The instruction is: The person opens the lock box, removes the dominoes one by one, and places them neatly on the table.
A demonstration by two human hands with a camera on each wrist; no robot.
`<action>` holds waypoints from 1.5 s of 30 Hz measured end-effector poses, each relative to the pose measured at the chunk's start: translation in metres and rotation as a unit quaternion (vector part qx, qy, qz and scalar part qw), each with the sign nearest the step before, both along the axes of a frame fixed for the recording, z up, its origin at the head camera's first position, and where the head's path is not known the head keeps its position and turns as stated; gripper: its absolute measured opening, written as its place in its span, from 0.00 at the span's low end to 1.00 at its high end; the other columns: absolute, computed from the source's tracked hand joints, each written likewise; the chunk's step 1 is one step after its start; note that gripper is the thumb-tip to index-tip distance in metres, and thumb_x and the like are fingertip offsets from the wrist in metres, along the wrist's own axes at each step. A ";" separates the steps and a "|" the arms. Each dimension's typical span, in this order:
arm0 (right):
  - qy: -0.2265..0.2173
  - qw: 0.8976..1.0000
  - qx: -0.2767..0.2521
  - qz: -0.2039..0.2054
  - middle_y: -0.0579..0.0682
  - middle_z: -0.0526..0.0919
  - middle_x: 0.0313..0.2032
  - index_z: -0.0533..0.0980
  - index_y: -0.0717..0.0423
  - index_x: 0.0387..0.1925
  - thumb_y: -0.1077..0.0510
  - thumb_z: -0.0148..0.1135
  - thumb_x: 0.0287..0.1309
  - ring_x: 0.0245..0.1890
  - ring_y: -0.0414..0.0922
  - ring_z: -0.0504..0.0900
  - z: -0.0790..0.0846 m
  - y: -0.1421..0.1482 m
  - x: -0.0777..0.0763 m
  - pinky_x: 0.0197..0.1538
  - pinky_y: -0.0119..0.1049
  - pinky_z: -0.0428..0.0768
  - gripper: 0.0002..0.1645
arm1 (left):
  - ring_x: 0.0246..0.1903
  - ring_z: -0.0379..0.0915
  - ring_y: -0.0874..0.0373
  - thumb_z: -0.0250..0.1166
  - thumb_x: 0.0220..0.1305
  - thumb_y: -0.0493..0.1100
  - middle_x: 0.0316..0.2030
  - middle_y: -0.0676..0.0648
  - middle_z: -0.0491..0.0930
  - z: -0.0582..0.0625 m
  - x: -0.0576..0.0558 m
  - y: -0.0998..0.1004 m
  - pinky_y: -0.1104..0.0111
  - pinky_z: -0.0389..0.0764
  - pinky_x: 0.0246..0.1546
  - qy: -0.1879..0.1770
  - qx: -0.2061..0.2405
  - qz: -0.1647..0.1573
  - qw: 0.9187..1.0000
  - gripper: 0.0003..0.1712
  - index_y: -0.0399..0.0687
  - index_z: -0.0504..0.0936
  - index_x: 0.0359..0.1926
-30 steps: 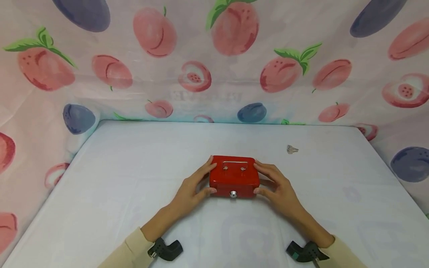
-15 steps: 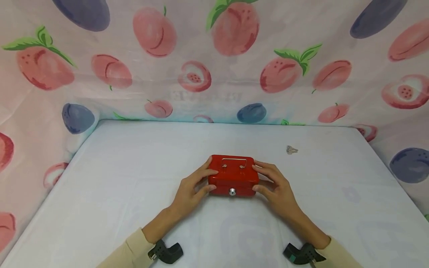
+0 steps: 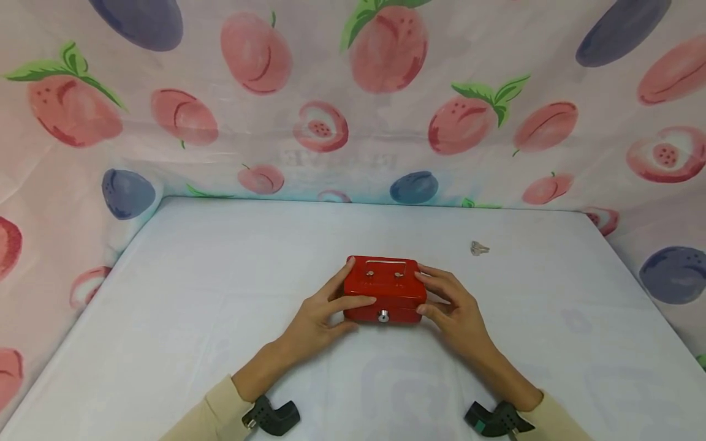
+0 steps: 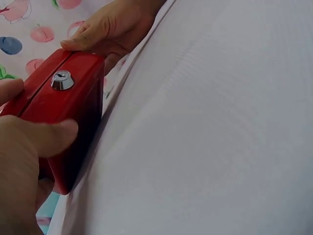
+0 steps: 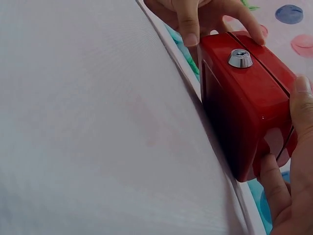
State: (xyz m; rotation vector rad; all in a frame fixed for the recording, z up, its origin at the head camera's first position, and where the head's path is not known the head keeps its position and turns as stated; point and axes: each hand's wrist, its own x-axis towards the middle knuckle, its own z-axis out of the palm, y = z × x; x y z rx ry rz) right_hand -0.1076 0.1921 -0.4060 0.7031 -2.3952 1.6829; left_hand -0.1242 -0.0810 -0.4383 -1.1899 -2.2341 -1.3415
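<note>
Red glossy rectangular box [image 3: 385, 285]: middle of the head view, between both hands, lid down; whether its base rests fully on the surface is unclear.
Round silver lock [image 3: 383, 316]: middle of the box's front.
Left hand [image 3: 313, 317]: grasping the left end, one finger stretched along the lid's front edge.
Right hand [image 3: 465, 318]: grasping the right end, thumb at the front corner.
Small silver metal keys [image 3: 478, 248]: right of centre, on the white tabletop [image 3: 165, 318].
</note>
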 end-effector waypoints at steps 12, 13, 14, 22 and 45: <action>0.012 1.000 -0.002 0.004 0.62 0.67 0.64 0.67 0.69 0.62 0.76 0.64 0.51 0.58 0.36 0.73 0.001 0.001 0.001 0.50 0.32 0.78 0.35 | 0.65 0.59 0.42 0.73 0.49 0.30 0.69 0.39 0.58 0.001 -0.001 0.000 0.60 0.75 0.52 0.035 -0.007 0.010 0.999 0.37 0.60 0.76 0.59; 0.014 1.000 -0.001 0.009 0.62 0.66 0.64 0.67 0.69 0.63 0.76 0.64 0.51 0.58 0.37 0.73 0.002 0.002 0.001 0.50 0.32 0.78 0.35 | 0.65 0.59 0.43 0.73 0.50 0.30 0.68 0.38 0.58 0.001 -0.001 0.000 0.61 0.75 0.52 0.035 -0.001 0.007 0.999 0.36 0.59 0.76 0.60; 0.017 1.000 0.001 0.014 0.62 0.66 0.65 0.67 0.69 0.63 0.76 0.65 0.50 0.58 0.37 0.73 0.002 0.002 0.001 0.50 0.33 0.78 0.36 | 0.65 0.60 0.43 0.72 0.50 0.30 0.68 0.38 0.59 0.001 -0.001 0.000 0.61 0.75 0.53 0.033 0.006 0.005 0.999 0.36 0.58 0.76 0.60; 0.059 0.997 0.034 0.039 0.65 0.64 0.66 0.64 0.71 0.64 0.77 0.70 0.43 0.65 0.36 0.65 0.001 0.002 0.003 0.53 0.34 0.76 0.44 | 0.64 0.61 0.43 0.72 0.50 0.30 0.68 0.37 0.59 0.000 -0.003 0.000 0.61 0.74 0.54 0.011 0.036 0.003 0.999 0.39 0.56 0.74 0.63; 0.173 0.975 0.139 0.002 0.54 0.58 0.71 0.60 0.58 0.70 0.72 0.74 0.40 0.68 0.49 0.61 -0.024 0.006 -0.014 0.54 0.33 0.75 0.54 | 0.62 0.66 0.44 0.72 0.52 0.36 0.67 0.40 0.62 0.004 -0.007 0.001 0.62 0.74 0.53 0.014 0.032 0.056 0.998 0.36 0.55 0.74 0.64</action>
